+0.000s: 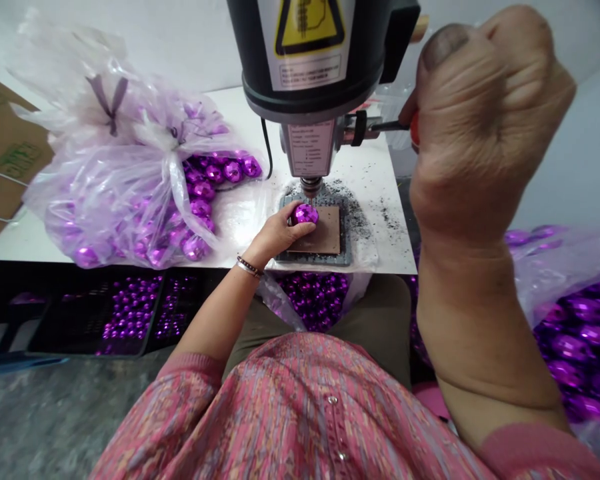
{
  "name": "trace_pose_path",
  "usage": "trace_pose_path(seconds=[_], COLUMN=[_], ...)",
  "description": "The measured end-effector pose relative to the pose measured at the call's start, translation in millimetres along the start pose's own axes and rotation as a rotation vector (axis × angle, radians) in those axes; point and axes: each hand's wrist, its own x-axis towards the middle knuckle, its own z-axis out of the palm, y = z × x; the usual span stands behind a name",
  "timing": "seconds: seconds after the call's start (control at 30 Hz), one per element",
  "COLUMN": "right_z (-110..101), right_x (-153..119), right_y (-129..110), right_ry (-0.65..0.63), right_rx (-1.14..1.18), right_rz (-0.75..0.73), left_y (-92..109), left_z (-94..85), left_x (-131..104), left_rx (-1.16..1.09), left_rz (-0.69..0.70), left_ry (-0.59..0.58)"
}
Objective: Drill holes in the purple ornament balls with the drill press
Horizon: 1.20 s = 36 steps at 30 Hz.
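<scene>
Under the bit of a bench drill press (pixel 314 150), a shiny purple faceted ball (pixel 306 213) rests on a brown board (pixel 327 230). My left hand (pixel 283 232) grips this ball from the left, with fingers behind it and the thumb in front. The drill bit meets or nearly meets the ball's top; I cannot tell which. Raised close to the camera at the right, my right hand (pixel 485 127) is closed around the drill press lever (pixel 391 125). Part of a red knob shows beside its fingers.
Clear plastic bags (pixel 125 193) of purple balls lie on the white table (pixel 240 227) at left. Dark shavings (pixel 365 217) surround the drill base. A black crate (pixel 90 313) stands below left. More bagged balls (pixel 580 340) sit at right and a bag (pixel 315 297) hangs below the table edge.
</scene>
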Motion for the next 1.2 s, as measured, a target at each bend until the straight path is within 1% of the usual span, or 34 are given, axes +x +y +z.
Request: trace_pose_path(seconds=[0.07,0.2,0.33,0.43,0.57,0.7,0.83,0.93,1.03,1.2], right_z=[0,1,0,-1,-2,-3,-2,-1,-1,-2], right_x=[-1,-2,-1,-1,-2,-3,-4,-3,0,0], right_y=[-2,-3,-3,-3,-1,1,4,9,11,7], right_ry=[0.006,0.014,-0.007,-0.034,-0.014,-0.008,-0.038,-0.048,-0.077,-0.073], right_rx=[0.024,0.079,0.062,0.036,0.015,0.007,0.051,0.103,0.098,0.076], right_rz=[0.046,0.027,0.04,0.07,0.034,-0.018,-0.041,-0.087,-0.13,-0.039], left_y=[7,16,13,10,6,-4,-9,-6,0,4], left_z=[2.2,9.5,17.6,18.4,13.0,7.5,-0.5,-9.2,-16.3,-17.9], left_x=[1,10,17,15,11,13,17,19,20,17], left_rx=[0.052,0.131,0.128,0.083,0.01,-0.071,-0.108,-0.141,-0.158,-0.168], left_rz=[0.001,0.021,0.044,0.032,0.022,-0.017,0.017,-0.014,-0.049,-0.049], left_ry=[-0.003,-0.052,-0.079,-0.077,-0.045,-0.034,-0.051,-0.08,-0.113,-0.147])
